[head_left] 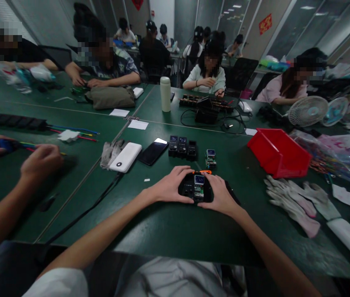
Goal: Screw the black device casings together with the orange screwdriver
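Note:
A small black case (pixel 189 193) with a green circuit board and a little screen (pixel 199 180) lies low over the green table. My left hand (pixel 175 185) grips its left side, thumb in front and fingers behind. On the right side, my right hand (pixel 219 192) is wrapped round the same case. An orange piece (pixel 206 171) shows at the case's far edge, between my fingertips. Beyond my hands stand several black modules (pixel 182 147) in a row and a separate green board with a screen (pixel 211 158). Whatever is under the case is hidden.
A black phone (pixel 153 152), a white power bank (pixel 126 157) and a cable (pixel 85 227) lie left. A red bin (pixel 278 152) and gloves (pixel 292 204) are right. A bottle (pixel 165 95) stands behind. A co-worker's hands (pixel 40 161) hold wires at far left.

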The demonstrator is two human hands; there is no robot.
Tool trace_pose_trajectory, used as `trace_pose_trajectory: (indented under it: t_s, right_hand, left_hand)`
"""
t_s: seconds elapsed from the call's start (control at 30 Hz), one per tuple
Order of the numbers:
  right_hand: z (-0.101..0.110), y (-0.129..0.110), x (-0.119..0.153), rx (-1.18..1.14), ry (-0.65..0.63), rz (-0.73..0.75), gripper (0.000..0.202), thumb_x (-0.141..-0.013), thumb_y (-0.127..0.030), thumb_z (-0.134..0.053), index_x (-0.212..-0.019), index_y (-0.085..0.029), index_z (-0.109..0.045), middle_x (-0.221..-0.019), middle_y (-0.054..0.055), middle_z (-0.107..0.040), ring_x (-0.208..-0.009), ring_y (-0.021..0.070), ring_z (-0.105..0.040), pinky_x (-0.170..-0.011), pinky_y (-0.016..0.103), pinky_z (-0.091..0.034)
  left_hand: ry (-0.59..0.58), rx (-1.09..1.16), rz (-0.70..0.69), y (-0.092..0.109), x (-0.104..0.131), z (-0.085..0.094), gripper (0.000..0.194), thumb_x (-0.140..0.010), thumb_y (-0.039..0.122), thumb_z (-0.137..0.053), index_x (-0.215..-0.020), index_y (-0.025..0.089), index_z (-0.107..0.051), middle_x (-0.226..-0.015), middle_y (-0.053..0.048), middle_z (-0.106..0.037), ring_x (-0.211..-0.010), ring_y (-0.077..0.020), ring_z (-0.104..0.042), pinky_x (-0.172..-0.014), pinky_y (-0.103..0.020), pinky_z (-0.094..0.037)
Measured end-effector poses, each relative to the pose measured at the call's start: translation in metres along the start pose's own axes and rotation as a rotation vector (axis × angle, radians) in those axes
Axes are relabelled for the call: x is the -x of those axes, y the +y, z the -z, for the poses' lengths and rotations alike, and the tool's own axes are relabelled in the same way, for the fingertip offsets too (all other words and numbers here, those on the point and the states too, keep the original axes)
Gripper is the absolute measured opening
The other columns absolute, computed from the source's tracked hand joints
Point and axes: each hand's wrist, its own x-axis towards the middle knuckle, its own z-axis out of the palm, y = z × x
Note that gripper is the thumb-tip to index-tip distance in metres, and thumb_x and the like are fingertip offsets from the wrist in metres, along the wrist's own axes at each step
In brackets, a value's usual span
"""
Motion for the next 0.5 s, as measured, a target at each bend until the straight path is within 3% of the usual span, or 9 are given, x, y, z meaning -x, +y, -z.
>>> trace_pose_trajectory:
  t_s: [0.1,0.27,0.4,0.5]
  right_hand:
    - [-0.003,-0.002,-0.002,-0.062,0.011,0.014,0.096,-0.065,-0.053,-0.074,-0.144,-0.021,-0.028,-0.141,0.014,-0.045,-0.133,0.0349,-0.039,-0.112,0.056,-0.026]
    - [0.005,-0.012,-0.004,-0.276,0.158,-0.044,0.09,-0.064,-0.041,-0.078,-0.14,-0.023,-0.032,-0.14,0.012,-0.042,-0.133,0.0327,-0.04,-0.111,0.05,-0.033]
    - [0.016,-0.024,-0.015,-0.479,0.327,-0.081,0.093,-0.071,-0.041,-0.073,-0.147,-0.025,-0.02,-0.145,0.012,-0.034,-0.135,0.0314,-0.037,-0.11,0.048,-0.037]
    - [0.015,-0.032,-0.026,-0.578,0.356,-0.077,0.092,-0.08,-0.048,-0.063,-0.15,-0.025,-0.007,-0.148,0.014,-0.029,-0.135,0.0314,-0.038,-0.104,0.047,-0.044]
  left_hand:
    - [-0.001,0.044,0.022,-0.001,0.006,-0.01,0.096,-0.056,0.05,-0.081,-0.139,0.024,-0.038,-0.139,-0.015,-0.041,-0.133,-0.0331,-0.036,-0.111,-0.05,-0.034]
    - [0.098,0.276,0.093,-0.005,0.007,0.0,0.087,-0.055,0.04,-0.083,-0.132,0.023,-0.044,-0.132,-0.011,-0.048,-0.125,-0.0295,-0.046,-0.111,-0.047,-0.034]
    - [0.35,0.895,0.237,-0.001,-0.001,0.009,0.078,-0.068,0.044,-0.073,-0.135,0.03,-0.037,-0.141,-0.009,-0.044,-0.13,-0.0303,-0.046,-0.107,-0.049,-0.037]
    - [0.28,1.4,0.26,0.006,-0.006,0.008,0.069,-0.078,0.046,-0.06,-0.14,0.032,-0.033,-0.142,-0.01,-0.047,-0.122,-0.0312,-0.055,-0.104,-0.052,-0.04]
